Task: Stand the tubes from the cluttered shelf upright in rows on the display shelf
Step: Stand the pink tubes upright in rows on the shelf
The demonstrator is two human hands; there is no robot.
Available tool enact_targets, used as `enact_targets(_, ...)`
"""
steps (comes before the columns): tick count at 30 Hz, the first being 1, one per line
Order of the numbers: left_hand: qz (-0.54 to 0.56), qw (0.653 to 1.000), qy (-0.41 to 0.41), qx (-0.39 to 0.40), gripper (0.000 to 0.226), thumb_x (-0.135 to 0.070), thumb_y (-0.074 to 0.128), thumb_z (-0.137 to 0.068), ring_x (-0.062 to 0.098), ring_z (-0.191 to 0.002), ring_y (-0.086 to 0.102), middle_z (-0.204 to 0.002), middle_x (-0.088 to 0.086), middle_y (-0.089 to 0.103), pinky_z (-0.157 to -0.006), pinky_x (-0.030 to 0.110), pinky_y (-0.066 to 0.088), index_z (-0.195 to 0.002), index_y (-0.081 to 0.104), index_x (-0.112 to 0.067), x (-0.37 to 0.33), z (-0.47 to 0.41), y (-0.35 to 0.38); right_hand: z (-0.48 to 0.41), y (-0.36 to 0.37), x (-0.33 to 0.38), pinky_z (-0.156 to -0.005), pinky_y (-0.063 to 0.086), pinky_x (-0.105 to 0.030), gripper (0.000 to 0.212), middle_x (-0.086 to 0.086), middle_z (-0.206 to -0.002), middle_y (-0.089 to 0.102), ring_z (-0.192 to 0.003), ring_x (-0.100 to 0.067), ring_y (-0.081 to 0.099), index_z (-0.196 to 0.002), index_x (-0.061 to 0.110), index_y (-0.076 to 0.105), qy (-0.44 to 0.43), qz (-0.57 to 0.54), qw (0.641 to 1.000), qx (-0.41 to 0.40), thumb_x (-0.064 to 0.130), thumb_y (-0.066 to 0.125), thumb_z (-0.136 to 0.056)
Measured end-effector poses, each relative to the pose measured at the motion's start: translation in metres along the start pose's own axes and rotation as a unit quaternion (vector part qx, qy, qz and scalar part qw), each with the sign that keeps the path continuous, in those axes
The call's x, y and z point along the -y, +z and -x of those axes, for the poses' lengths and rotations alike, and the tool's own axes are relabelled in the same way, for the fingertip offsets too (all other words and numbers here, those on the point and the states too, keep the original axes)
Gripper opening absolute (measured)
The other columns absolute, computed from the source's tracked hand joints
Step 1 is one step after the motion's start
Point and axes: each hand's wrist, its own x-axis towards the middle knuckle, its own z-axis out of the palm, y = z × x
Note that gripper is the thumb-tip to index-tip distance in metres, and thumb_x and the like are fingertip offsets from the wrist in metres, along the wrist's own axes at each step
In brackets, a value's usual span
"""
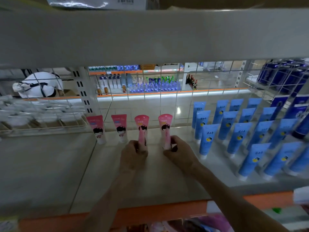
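Head view, looking down on the pale display shelf [50,164] with its orange front edge [150,210] at 6 o'clock. Near the middle, left hand [133,153] curled round the lower end of the third pink tube [141,126], holding it upright with the flat crimped end up. Just at 3 o'clock of it, right hand [177,151] wrapped the same way round the foot of the fourth pink tube [165,126] - also upright, with the caps of both hidden by fingers, so cannot tell whether they touch the shelf. At 9 o'clock of the left hand, standing free in the same row, the second pink tube [119,128] and beyond it the first pink tube [96,129], caps down, evenly spaced and apart from one another. At 3 o'clock of the right hand, well apart, blue tubes [234,131] standing cap-down in several rows that run back toward the wire grid [160,81] at 12 o'clock. At 9 o'clock, a wire basket [50,124] of blurred white goods. Through the grid at 10 o'clock, a person in white [38,84], bent over - and at 2 o'clock, dark blue cans [284,76].
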Motion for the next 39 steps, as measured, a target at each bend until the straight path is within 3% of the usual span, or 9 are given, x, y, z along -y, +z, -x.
enact_targets(5,0.016,0.999,0.011,0.043,0.029,-0.007,0.069,-0.079,0.017,-0.062,0.049,-0.062,-0.005,0.049,-0.045,0.012,0.034,-0.067,0.046,-0.02,0.003,-0.004,-0.009,0.002,0.008,0.003,-0.073,0.047,-0.028,0.043,0.001,-0.101,0.052,-0.085,-0.015,0.054,-0.102,0.015,0.056,0.061,0.043,0.995,-0.063,0.035,0.08,-0.072)
enact_targets(8,0.026,0.998,0.015,0.054,0.03,-0.009,0.073,-0.08,0.012,-0.063,0.053,-0.066,-0.009,0.054,-0.052,0.012,0.04,-0.07,0.049,-0.025,0.004,-0.003,-0.009,-0.001,0.016,0.004,-0.076,0.051,-0.037,0.055,-0.001,-0.099,0.055,-0.086,-0.018,0.056,-0.104,0.015,0.05,0.086,0.024,0.991,-0.103,0.037,0.084,-0.066)
enact_targets(11,0.03,0.997,0.034,0.056,0.019,-0.01,0.072,-0.078,0.021,-0.075,0.063,-0.074,-0.005,0.061,-0.064,0.026,0.05,-0.083,0.056,-0.018,0.007,-0.004,-0.009,-0.002,0.018,0.005,-0.073,0.053,-0.039,0.053,0.004,-0.09,0.058,-0.079,-0.015,0.058,-0.1,0.02,0.044,0.092,0.007,0.99,-0.111,0.036,0.083,-0.067)
enact_targets(18,0.025,0.997,0.039,0.064,0.025,-0.025,0.063,-0.068,0.03,-0.08,0.065,-0.081,0.01,0.067,-0.072,0.043,0.053,-0.088,0.06,-0.009,0.006,-0.004,-0.008,-0.001,0.022,0.004,-0.073,0.054,-0.041,0.05,0.006,-0.088,0.059,-0.077,-0.011,0.059,-0.099,0.023,0.044,0.077,0.005,0.99,-0.121,0.037,0.081,-0.069)
enact_targets(20,0.026,0.998,0.032,0.056,0.022,-0.023,0.065,-0.071,0.028,-0.079,0.064,-0.081,0.009,0.067,-0.07,0.041,0.052,-0.088,0.06,-0.009,0.007,-0.003,-0.007,-0.001,0.023,0.004,-0.072,0.054,-0.041,0.05,0.006,-0.086,0.059,-0.076,-0.011,0.059,-0.099,0.022,0.045,0.083,-0.005,0.989,-0.125,0.037,0.081,-0.068)
enact_targets(24,0.021,0.999,0.024,0.036,0.01,-0.011,0.064,-0.082,0.015,-0.072,0.057,-0.08,0.003,0.062,-0.06,0.022,0.04,-0.086,0.056,-0.009,0.007,-0.002,-0.003,0.0,0.024,0.002,-0.073,0.055,-0.041,0.05,0.005,-0.089,0.06,-0.079,-0.012,0.06,-0.1,0.022,0.045,0.079,-0.008,0.99,-0.118,0.037,0.081,-0.069)
enact_targets(28,0.045,0.998,0.022,0.036,0.012,-0.012,0.064,-0.084,0.024,-0.082,0.062,-0.087,0.012,0.065,-0.068,0.026,0.046,-0.09,0.056,-0.005,0.007,0.001,-0.002,0.001,0.024,0.003,-0.071,0.055,-0.042,0.048,0.003,-0.088,0.06,-0.077,-0.014,0.06,-0.098,0.02,0.045,0.09,-0.017,0.988,-0.122,0.036,0.081,-0.069)
enact_targets(32,0.063,0.997,0.017,0.033,0.013,-0.013,0.064,-0.085,0.02,-0.077,0.059,-0.088,0.013,0.064,-0.064,0.022,0.044,-0.087,0.054,-0.006,0.007,0.003,-0.001,0.002,0.024,0.002,-0.07,0.056,-0.041,0.048,0.004,-0.087,0.06,-0.076,-0.013,0.06,-0.098,0.02,0.046,0.08,-0.016,0.99,-0.116,0.037,0.081,-0.07)
enact_targets(39,0.079,0.996,0.006,0.041,0.016,-0.013,0.065,-0.084,0.021,-0.078,0.057,-0.087,0.013,0.063,-0.071,0.029,0.046,-0.079,0.049,-0.013,0.007,0.004,-0.002,0.0,0.024,0.0,-0.067,0.054,-0.034,0.05,0.004,-0.088,0.059,-0.076,-0.013,0.06,-0.1,0.02,0.045,0.075,-0.001,0.991,-0.11,0.035,0.082,-0.071)
